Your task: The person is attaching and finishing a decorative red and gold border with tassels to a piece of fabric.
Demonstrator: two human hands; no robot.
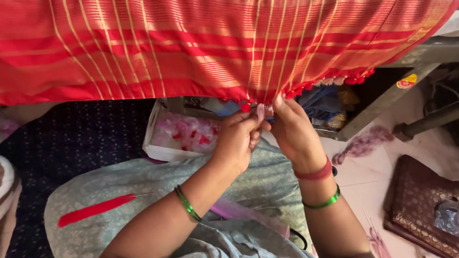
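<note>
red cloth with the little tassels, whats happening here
A seated person works at the lower edge of a red cloth with gold stripes that hangs across the top of the view. Both hands meet at that hem: the left hand and right hand pinch a small pale bit of thread or fringe just under the row of red tassels. A bundle of red thread lies on the person's lap. A white box with pink and red bits sits behind the hands.

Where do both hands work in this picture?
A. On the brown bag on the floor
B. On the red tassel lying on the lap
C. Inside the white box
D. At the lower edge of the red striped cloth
D: the left hand and right hand pinch together at the lower edge of the red striped cloth.
</note>
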